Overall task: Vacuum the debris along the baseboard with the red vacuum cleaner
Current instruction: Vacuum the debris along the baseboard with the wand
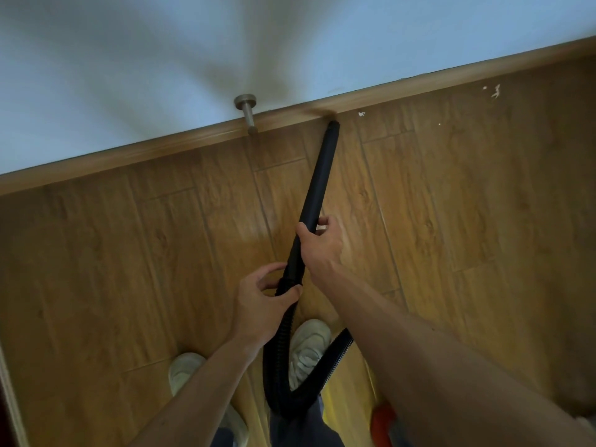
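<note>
A person works a black vacuum wand (pixel 317 175) along a wooden baseboard (pixel 193 140), its nozzle (pixel 333 125) touching the floor right at the board's foot. The right hand (pixel 322 243) grips the wand mid-shaft; the left hand (pixel 261 298) curls round the ribbed hose (pixel 277 366) just below the joint. The wand's long axis runs from 6 o'clock to just past 12, nozzle pointing up-frame. The job looks only partly done: white scraps (pixel 362 114) lie uncollected beside the nozzle at 2 o'clock, with more (pixel 495 91) farther along. The red vacuum cleaner (pixel 382 421) peeks in at 5 o'clock.
</note>
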A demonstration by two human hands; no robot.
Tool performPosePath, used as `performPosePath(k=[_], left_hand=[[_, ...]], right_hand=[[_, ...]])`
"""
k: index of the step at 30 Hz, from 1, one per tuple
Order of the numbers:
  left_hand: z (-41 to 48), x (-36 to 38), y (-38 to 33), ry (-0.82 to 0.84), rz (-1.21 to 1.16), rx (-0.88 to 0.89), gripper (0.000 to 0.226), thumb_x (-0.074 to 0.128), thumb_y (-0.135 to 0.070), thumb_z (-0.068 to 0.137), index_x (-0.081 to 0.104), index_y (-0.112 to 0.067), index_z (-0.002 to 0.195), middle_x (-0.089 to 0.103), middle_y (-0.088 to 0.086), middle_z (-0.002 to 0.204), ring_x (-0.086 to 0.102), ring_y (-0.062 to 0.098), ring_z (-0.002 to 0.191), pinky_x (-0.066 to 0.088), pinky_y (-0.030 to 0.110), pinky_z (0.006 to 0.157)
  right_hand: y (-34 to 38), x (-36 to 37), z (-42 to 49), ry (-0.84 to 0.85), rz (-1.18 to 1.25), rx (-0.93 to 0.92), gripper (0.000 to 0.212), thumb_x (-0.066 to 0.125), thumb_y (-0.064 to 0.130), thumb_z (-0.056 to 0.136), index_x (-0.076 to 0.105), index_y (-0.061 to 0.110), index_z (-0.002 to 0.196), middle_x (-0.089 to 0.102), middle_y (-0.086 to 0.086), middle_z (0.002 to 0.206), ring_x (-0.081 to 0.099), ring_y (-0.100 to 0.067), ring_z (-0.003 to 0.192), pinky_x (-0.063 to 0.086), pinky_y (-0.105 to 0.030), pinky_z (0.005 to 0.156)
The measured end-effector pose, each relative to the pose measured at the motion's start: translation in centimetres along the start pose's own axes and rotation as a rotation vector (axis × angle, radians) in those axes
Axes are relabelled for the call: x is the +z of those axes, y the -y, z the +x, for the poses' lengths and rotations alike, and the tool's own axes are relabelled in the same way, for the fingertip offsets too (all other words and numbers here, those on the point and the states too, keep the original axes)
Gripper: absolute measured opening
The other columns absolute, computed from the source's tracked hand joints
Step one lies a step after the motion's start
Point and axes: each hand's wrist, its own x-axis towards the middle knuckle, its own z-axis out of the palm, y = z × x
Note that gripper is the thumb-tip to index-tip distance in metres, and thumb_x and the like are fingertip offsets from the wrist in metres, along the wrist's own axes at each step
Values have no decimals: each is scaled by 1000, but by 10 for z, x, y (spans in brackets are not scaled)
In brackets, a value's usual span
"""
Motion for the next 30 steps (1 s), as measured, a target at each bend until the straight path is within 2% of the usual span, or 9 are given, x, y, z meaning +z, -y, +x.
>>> performPosePath(k=[6,12,20,30], left_hand=[[14,19,-9,17,54,8,42,84,-15,75,69,-25,113,75,0,84,72,18,69,55,25,56],[17,31,-20,27,90,-3,38,84,-17,75,69,-31,106,75,-2,84,72,15,70,53,22,55],[29,58,-51,99,215,63,37,83,-16,75,70,-27,108,74,-1,87,72,15,73,54,20,55],[54,100,-75,240,325,115,37,86,-15,71,68,-34,96,74,1,76,72,18,64,59,33,58]], right_hand=[[10,-14,14,-48,4,3,22,68,22,89,51,16,100,66,-10,95,69,-25,83,61,-48,76],[14,-28,26,-54,42,12,21,68,19,90,53,12,103,67,-12,95,69,-26,82,61,-45,72],[30,-62,46,-98,144,64,25,68,21,91,52,10,107,65,-7,93,69,-24,81,61,-43,72],[34,-103,73,-305,220,197,25,71,27,87,54,17,103,67,-8,102,69,-27,84,61,-49,74]])
